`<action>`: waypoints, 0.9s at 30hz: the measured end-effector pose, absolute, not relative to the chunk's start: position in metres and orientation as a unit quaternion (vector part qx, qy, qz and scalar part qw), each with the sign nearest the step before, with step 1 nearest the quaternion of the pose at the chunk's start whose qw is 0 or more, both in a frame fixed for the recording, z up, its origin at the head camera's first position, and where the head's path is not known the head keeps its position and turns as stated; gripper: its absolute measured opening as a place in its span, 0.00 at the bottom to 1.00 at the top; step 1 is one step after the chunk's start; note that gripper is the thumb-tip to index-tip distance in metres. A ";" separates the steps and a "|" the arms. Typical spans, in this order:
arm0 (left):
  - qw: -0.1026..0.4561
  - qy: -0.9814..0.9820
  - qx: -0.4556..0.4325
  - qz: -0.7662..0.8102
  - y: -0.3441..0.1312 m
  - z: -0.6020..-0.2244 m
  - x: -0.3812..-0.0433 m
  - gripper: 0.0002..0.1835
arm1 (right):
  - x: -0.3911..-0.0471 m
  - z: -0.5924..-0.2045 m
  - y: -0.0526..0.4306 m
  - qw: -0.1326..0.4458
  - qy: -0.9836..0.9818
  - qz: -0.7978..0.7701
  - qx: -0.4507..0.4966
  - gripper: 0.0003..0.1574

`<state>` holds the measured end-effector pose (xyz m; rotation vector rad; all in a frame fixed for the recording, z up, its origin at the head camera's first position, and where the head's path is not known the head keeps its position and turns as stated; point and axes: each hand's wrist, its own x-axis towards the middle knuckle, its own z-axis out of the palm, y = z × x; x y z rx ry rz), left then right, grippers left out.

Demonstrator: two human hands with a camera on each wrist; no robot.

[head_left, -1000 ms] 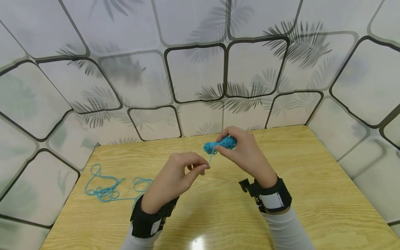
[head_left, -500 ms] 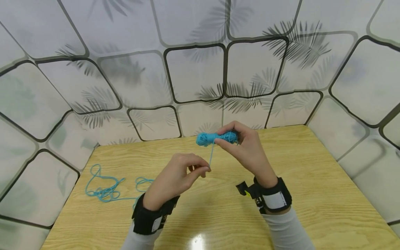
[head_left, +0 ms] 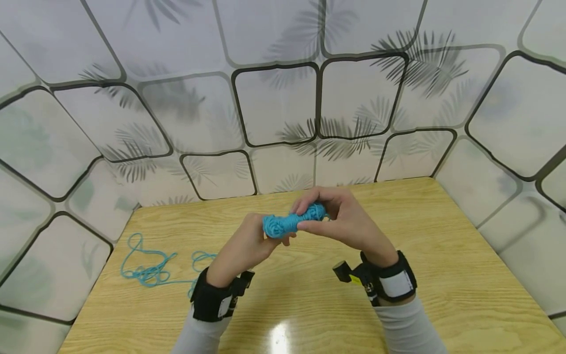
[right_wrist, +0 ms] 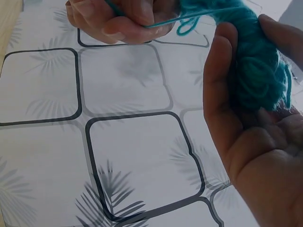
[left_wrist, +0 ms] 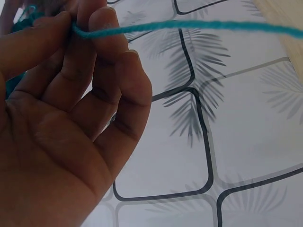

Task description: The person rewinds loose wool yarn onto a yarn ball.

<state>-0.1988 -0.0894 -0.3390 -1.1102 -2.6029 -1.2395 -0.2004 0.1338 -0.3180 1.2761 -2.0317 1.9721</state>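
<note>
A small bundle of blue yarn (head_left: 286, 223), wound tight round its middle with looped ends, is held above the table by my right hand (head_left: 342, 221). Thumb and fingers grip its right half; the right wrist view shows the yarn bundle (right_wrist: 258, 71) between them. My left hand (head_left: 243, 246) is just below and left of the bundle, which covers its fingertips in the head view. Between thumb and index finger it pinches the yarn strand (left_wrist: 189, 24), seen in the left wrist view. In the right wrist view the strand (right_wrist: 199, 16) runs taut from those fingers to the bundle.
Loose blue yarn (head_left: 152, 273) lies in tangled loops on the left of the wooden table (head_left: 442, 275). More yarn loops (head_left: 202, 255) lie beside the left wrist. A patterned cloth (head_left: 283, 108) rises behind the table and along both sides.
My right hand first lifted the bundle slightly, then brought it down and left, in front of the left fingertips. The left hand stays nearly in place, pinching the strand.
</note>
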 end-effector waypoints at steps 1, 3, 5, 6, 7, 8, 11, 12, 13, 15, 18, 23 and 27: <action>0.028 -0.841 -0.360 -0.403 -0.090 -0.339 -0.199 0.05 | -0.200 -0.318 0.134 0.006 -0.655 0.630 0.416 0.12; 0.031 -0.837 -0.363 -0.409 -0.090 -0.340 -0.200 0.04 | -0.198 -0.317 0.135 -0.024 -0.658 0.624 0.421 0.11; 0.035 -0.834 -0.368 -0.410 -0.091 -0.341 -0.201 0.04 | -0.197 -0.317 0.137 -0.051 -0.663 0.613 0.427 0.12; 0.038 -0.833 -0.370 -0.410 -0.091 -0.340 -0.201 0.05 | -0.197 -0.316 0.137 -0.063 -0.666 0.606 0.430 0.12; 0.042 -0.833 -0.371 -0.408 -0.091 -0.340 -0.201 0.05 | -0.196 -0.316 0.137 -0.075 -0.670 0.600 0.431 0.11; 0.044 -0.833 -0.370 -0.408 -0.091 -0.340 -0.201 0.06 | -0.196 -0.316 0.138 -0.084 -0.672 0.594 0.434 0.11; 0.051 -0.836 -0.368 -0.404 -0.092 -0.340 -0.201 0.07 | -0.196 -0.317 0.139 -0.102 -0.679 0.578 0.441 0.10; 0.054 -0.837 -0.366 -0.403 -0.092 -0.339 -0.200 0.07 | -0.196 -0.317 0.139 -0.110 -0.682 0.574 0.440 0.10; 0.055 -0.838 -0.364 -0.404 -0.093 -0.339 -0.200 0.08 | -0.196 -0.317 0.140 -0.116 -0.685 0.570 0.439 0.09; 0.056 -0.838 -0.360 -0.407 -0.093 -0.338 -0.199 0.08 | -0.196 -0.317 0.141 -0.124 -0.689 0.563 0.439 0.08; 0.057 -0.837 -0.357 -0.411 -0.093 -0.337 -0.198 0.09 | -0.197 -0.318 0.143 -0.133 -0.700 0.555 0.429 0.07; 0.059 -0.836 -0.357 -0.412 -0.093 -0.335 -0.195 0.09 | -0.199 -0.322 0.142 -0.104 -0.752 0.509 0.406 0.08; 0.060 -0.839 -0.355 -0.408 -0.093 -0.334 -0.193 0.09 | -0.202 -0.325 0.139 -0.058 -0.796 0.456 0.395 0.07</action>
